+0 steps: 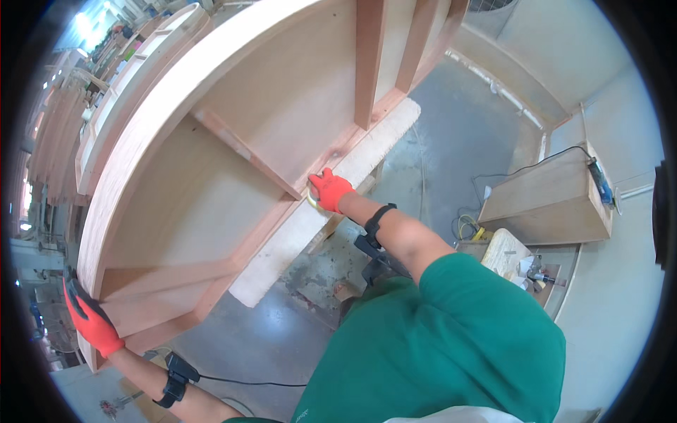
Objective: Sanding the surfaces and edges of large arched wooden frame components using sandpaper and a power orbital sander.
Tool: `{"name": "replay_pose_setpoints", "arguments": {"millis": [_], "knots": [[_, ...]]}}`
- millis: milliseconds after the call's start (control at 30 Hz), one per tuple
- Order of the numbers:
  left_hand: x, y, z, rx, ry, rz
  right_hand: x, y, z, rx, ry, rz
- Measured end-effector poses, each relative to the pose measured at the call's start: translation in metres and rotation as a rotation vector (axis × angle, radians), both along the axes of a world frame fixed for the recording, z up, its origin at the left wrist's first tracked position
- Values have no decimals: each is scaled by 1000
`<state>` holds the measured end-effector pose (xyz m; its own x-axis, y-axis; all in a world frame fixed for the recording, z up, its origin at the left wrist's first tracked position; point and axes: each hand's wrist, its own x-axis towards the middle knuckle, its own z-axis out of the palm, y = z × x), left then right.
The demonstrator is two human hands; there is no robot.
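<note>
At the lower edge of the curved plywood cabinet frame (211,176), my right hand (328,190) in its red glove presses a small yellowish pad (311,201) against the reddish rail — fingers curled closed over it, just where a shelf divider meets the rail. The frame's long axis runs diagonally from lower left up to upper right. My left hand (90,319), also gloved, grips the frame's near corner, fingers wrapped round the edge, well apart from the right. The wood looks smooth, pale inside, redder on its edges; a rough pale board (317,218) lies beneath it.
</note>
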<state>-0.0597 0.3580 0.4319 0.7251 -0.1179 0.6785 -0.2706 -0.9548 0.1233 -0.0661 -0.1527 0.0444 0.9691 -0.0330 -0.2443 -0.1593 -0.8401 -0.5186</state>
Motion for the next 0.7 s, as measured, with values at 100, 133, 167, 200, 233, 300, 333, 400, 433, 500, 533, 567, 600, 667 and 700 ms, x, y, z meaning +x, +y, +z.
{"name": "replay_pose_setpoints", "arguments": {"millis": [100, 133, 167, 200, 233, 300, 333, 400, 433, 500, 533, 567, 600, 667, 700], "knots": [[1, -12, -1, -40, -37, 16, -32, -30, 19, 50, 173, 71], [-1, -17, -1, -61, -13, 0, -44, -41, 24, 131, 256, 57], [3, -23, 1, -82, 6, -24, -60, -56, 18, 171, 226, 8], [7, -23, 1, -64, 4, -4, -71, -80, 2, 246, 198, -28], [7, -25, 4, -65, -6, -15, -85, -101, -18, 234, 142, -147], [2, -25, 10, -93, 63, 25, -112, -143, -35, 271, 77, -330], [5, -21, 12, -83, 113, 8, -121, -168, -35, 316, 66, -401], [18, -28, 17, -54, 201, -28, -131, -219, -27, 438, 32, -560], [24, -47, 23, -80, 266, -51, -131, -244, -35, 433, -32, -644], [35, -102, 39, -17, 345, -81, -115, -300, -52, 438, -83, -722], [42, -132, 43, 30, 418, -111, -103, -331, -59, 469, -172, -750], [47, -163, 46, 48, 420, -99, -82, -360, -67, 509, -260, -772], [57, -190, 45, 47, 453, -151, -60, -386, -69, 374, -278, -785], [70, -243, 46, 66, 511, -197, -21, -417, -51, 232, -234, -793], [83, -233, 43, 80, 497, -160, 4, -429, -31, 225, -188, -778]]}}
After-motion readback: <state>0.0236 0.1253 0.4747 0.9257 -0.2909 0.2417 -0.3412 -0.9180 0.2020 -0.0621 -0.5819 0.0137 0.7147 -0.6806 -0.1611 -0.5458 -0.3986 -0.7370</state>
